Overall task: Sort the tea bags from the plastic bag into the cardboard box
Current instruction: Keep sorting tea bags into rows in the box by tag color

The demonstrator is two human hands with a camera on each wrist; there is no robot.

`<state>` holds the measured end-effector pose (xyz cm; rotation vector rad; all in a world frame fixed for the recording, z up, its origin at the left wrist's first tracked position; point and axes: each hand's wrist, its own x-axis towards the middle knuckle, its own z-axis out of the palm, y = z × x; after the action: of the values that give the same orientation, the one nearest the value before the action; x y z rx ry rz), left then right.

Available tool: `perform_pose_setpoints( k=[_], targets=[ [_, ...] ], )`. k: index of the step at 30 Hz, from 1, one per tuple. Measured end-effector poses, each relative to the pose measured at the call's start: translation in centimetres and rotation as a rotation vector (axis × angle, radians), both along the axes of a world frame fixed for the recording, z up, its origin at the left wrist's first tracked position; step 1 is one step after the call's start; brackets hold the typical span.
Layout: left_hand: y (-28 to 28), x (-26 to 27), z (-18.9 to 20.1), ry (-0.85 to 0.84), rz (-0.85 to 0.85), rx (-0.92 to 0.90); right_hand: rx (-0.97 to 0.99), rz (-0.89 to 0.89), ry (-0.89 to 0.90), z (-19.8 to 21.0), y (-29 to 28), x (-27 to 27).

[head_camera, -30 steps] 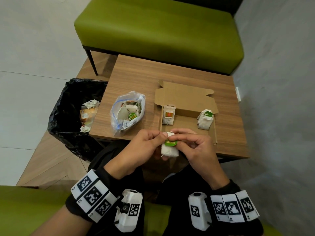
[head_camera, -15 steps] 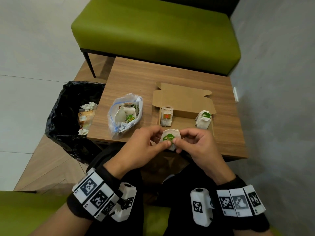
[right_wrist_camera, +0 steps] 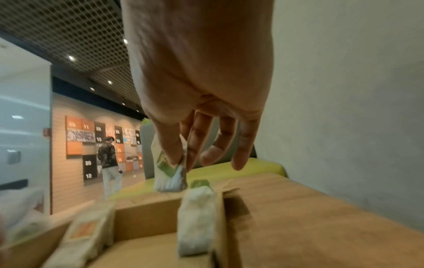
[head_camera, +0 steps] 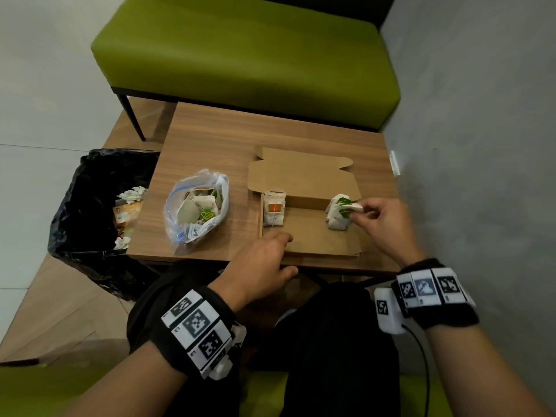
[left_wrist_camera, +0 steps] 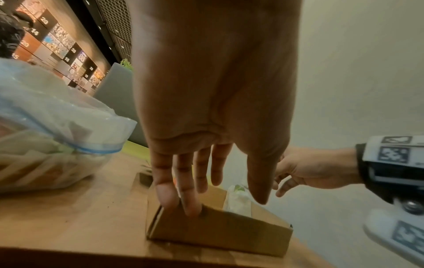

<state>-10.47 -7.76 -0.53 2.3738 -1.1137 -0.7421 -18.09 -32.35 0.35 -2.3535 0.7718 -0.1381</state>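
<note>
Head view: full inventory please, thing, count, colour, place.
Open brown cardboard box: one, on the table's right half, lid folded back.
Orange-tagged white tea bags: small stack, box's left end.
Green-tagged white tea bags: small stack, box's right end.
Green-tagged tea bag in grip: one, over the right stack.
Clear plastic bag: one, tea bags inside, left of the box.
Wooden table: one, brown.
Black bin liner: one, left of the table, wrappers inside.
Green sofa: one, beyond the table.
Left hand: fingers on the box's near left corner.
Right hand: pinches the tea bag.
</note>
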Motion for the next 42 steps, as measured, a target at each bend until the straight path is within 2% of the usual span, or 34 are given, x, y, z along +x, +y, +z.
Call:
perform_pose_setpoints(
  k=[8, 13, 20, 28, 30, 33, 35, 42],
  targets=[
    [-0.2, 0.0, -1.1, -0.055, -0.025, 0.059, 0.009, 0.076, 0.383, -1.9, -1.4, 2.1],
    [-0.1, 0.2, -1.3, -0.063, -0.038, 0.066, -0.099, 0.119, 0.404, -2.1, -1.0, 2.7],
    [0.0, 0.1, -1.3, -0.053, -0.044, 0.060, -0.271, 0.026, 0.297, -3.5, -0.4, 2.6],
    [-0.1, 0.0, -1.2, -0.038, -0.042, 0.054, -0.271, -0.016, 0.254, -2.6, -0.6, 2.2],
    [0.0, 0.1, -1.3, -0.037, -0.039, 0.052, -0.255, 0.056, 0.310, -2.0, -0.4, 2.0],
    [0.0, 0.1, -1.3, -0.038, -0.041, 0.051, -0.174, 0.238, 0.527, -1.3, 0.2, 1.9],
    [0.0, 0.1, -1.3, -0.033, -0.042, 0.052, -0.192, 0.296, 0.632, -1.1, 0.4, 2.0],
    [0.0, 0.0, -1.3, -0.034, -0.056, 0.054, -0.370, 0.331, 0.705, -0.7, 0.4, 2.4]
  ],
)
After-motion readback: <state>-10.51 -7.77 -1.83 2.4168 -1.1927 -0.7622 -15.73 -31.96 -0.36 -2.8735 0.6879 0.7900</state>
